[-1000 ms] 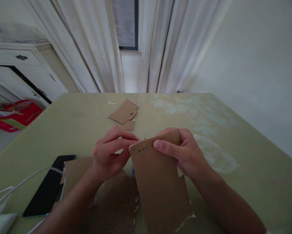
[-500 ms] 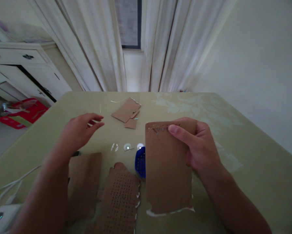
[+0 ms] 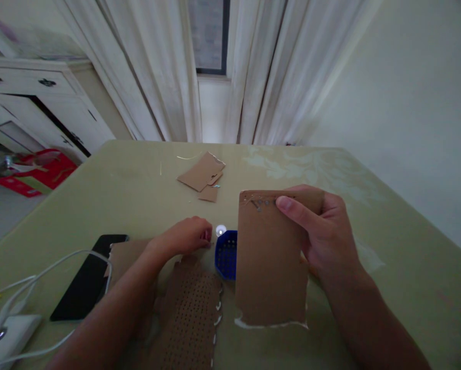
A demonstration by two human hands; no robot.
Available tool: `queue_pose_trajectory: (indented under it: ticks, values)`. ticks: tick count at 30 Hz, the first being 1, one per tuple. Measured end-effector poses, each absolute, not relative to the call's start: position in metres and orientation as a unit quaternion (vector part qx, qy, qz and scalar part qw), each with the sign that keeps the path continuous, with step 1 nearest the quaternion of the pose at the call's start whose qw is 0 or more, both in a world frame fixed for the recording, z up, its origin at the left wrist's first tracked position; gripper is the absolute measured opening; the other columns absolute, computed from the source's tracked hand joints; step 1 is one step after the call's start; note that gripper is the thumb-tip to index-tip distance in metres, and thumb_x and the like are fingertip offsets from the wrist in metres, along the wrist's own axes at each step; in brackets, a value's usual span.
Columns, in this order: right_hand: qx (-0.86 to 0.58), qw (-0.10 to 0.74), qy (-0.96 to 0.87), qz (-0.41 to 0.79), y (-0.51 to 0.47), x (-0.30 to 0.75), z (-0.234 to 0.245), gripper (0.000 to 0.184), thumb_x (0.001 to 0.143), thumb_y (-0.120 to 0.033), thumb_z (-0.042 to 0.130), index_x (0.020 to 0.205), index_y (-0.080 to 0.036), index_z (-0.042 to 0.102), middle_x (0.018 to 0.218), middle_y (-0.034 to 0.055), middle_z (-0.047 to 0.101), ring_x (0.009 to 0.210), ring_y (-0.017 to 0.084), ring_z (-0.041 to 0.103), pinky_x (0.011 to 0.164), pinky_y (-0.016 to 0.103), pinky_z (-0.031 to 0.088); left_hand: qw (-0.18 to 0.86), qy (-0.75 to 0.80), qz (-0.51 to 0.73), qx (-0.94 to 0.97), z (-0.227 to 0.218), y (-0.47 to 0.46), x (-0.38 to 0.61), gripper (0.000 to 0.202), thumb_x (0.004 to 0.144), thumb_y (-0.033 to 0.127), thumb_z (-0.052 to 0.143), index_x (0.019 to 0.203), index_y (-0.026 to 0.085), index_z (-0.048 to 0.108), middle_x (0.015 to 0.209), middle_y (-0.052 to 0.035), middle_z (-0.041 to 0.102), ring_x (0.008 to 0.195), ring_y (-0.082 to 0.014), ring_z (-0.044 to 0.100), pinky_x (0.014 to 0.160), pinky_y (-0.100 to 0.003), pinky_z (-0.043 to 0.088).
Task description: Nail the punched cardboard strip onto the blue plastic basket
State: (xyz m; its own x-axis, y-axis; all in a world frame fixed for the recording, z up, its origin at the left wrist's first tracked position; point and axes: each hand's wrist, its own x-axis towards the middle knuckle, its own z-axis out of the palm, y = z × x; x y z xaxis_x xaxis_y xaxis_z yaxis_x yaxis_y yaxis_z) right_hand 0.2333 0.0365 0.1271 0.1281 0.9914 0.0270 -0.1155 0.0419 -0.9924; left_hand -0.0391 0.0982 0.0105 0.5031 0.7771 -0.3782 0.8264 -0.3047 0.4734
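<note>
My right hand [image 3: 330, 231] grips an upright piece of brown cardboard [image 3: 272, 262], thumb on the near face and fingers behind. Small grey metal bits, like screws or nails, and tiny holes line its top edge. My left hand [image 3: 194, 234] is low over the table with curled fingers. A thin dark sliver shows at its fingertips, too small to name. Just right of them are a shiny round spot [image 3: 221, 231] and a blue perforated basket [image 3: 226, 255], partly hidden by the cardboard. Below my left hand lies a cardboard piece full of punched holes [image 3: 194, 313].
Torn cardboard pieces [image 3: 203, 172] lie farther back on the table. At the left are a black phone-like slab [image 3: 86, 282], a white charger box [image 3: 13, 334] and loose white cables [image 3: 71, 257]. Another cardboard piece [image 3: 128, 257] is under my left forearm. Curtains hang behind the table.
My left hand has moved right and down to the table beside the blue basket, and its fingers have curled. The black slab has come into view. My right hand still holds the cardboard.
</note>
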Motion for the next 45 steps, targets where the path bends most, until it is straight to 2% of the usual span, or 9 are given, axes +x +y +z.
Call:
queue_pose_trajectory:
  ticks: [6,13,21,24,26,30,36,41,45]
  values:
    - [-0.490,0.551,-0.475,0.480,0.038,0.235,0.124,0.028,0.077,-0.049,0.100,0.088,-0.027,0.086,0.081,0.0023,0.082,0.067,0.022,0.074,0.059,0.033,0.061,0.255,0.584,-0.060,0.769,0.017,0.114,-0.080,0.010,0.076,0.018,0.071,0.076,0.021,0.080,0.083,-0.0107,0.081,0.080,-0.0279,0.074,0.077,-0.035,0.050]
    - [-0.470,0.562,-0.470,0.492,0.038,0.233,0.124,0.023,0.077,-0.044,0.102,0.081,-0.029,0.085,0.076,-0.0005,0.079,0.063,0.018,0.069,0.054,0.028,0.054,0.299,0.584,-0.072,0.751,0.025,0.119,-0.087,0.014,0.071,0.022,0.066,0.059,0.023,0.072,0.065,-0.0036,0.076,0.068,-0.0219,0.071,0.066,-0.030,0.046]
    - [-0.479,0.553,-0.472,0.492,0.038,0.231,0.121,0.026,0.076,-0.045,0.102,0.082,-0.026,0.085,0.077,0.0007,0.079,0.062,0.017,0.069,0.052,0.026,0.054,0.299,0.580,-0.033,0.757,0.031,0.119,-0.089,0.012,0.078,0.026,0.070,0.068,0.021,0.076,0.068,-0.0041,0.078,0.068,-0.0218,0.072,0.066,-0.030,0.047]
    - [-0.467,0.549,-0.466,0.513,0.037,0.230,0.119,0.024,0.078,-0.042,0.102,0.082,-0.025,0.085,0.075,0.0002,0.079,0.061,0.015,0.068,0.051,0.023,0.054,0.262,0.585,0.062,0.765,0.048,0.113,-0.083,0.023,0.093,0.039,0.068,0.089,0.019,0.080,0.084,-0.0066,0.083,0.077,-0.0220,0.074,0.071,-0.031,0.050]
    - [-0.455,0.543,-0.461,0.535,0.037,0.229,0.117,0.024,0.078,-0.041,0.102,0.083,-0.024,0.086,0.075,-0.0001,0.079,0.060,0.014,0.068,0.050,0.021,0.053,0.230,0.555,0.208,0.772,0.063,0.104,-0.073,0.029,0.100,0.045,0.067,0.097,0.019,0.079,0.090,-0.0067,0.083,0.078,-0.0205,0.073,0.071,-0.031,0.052]
    - [-0.436,0.521,-0.457,0.574,0.036,0.226,0.115,0.027,0.075,-0.042,0.104,0.083,-0.022,0.087,0.071,0.0000,0.077,0.058,0.012,0.066,0.050,0.019,0.052,0.206,0.386,0.419,0.796,0.086,0.081,-0.047,0.022,0.101,0.040,0.079,0.116,0.024,0.081,0.105,-0.0057,0.082,0.090,-0.0191,0.075,0.081,-0.031,0.059]
    - [-0.446,0.519,-0.471,0.557,0.038,0.224,0.114,0.025,0.076,-0.041,0.103,0.083,-0.023,0.088,0.072,0.0002,0.078,0.059,0.012,0.067,0.050,0.018,0.051,0.134,0.298,0.535,0.779,0.106,0.057,-0.040,0.026,0.101,0.010,0.072,0.121,0.026,0.080,0.114,-0.0057,0.078,0.105,-0.0193,0.074,0.094,-0.035,0.060]
    - [-0.451,0.503,-0.489,0.551,0.037,0.221,0.116,0.025,0.076,-0.042,0.102,0.083,-0.022,0.089,0.073,0.0016,0.079,0.060,0.013,0.067,0.051,0.020,0.052,0.008,0.273,0.494,0.825,0.109,0.052,-0.036,0.027,0.095,0.016,0.086,0.120,0.027,0.081,0.118,-0.0052,0.079,0.100,-0.0187,0.073,0.089,-0.034,0.060]
    - [-0.464,0.486,-0.521,0.527,0.035,0.221,0.119,0.025,0.076,-0.042,0.101,0.083,-0.021,0.089,0.070,0.0015,0.078,0.058,0.013,0.064,0.049,0.019,0.049,-0.021,0.251,0.502,0.828,0.104,0.047,-0.025,0.016,0.102,0.012,0.076,0.108,0.026,0.081,0.111,-0.0049,0.079,0.097,-0.0178,0.073,0.088,-0.036,0.059]
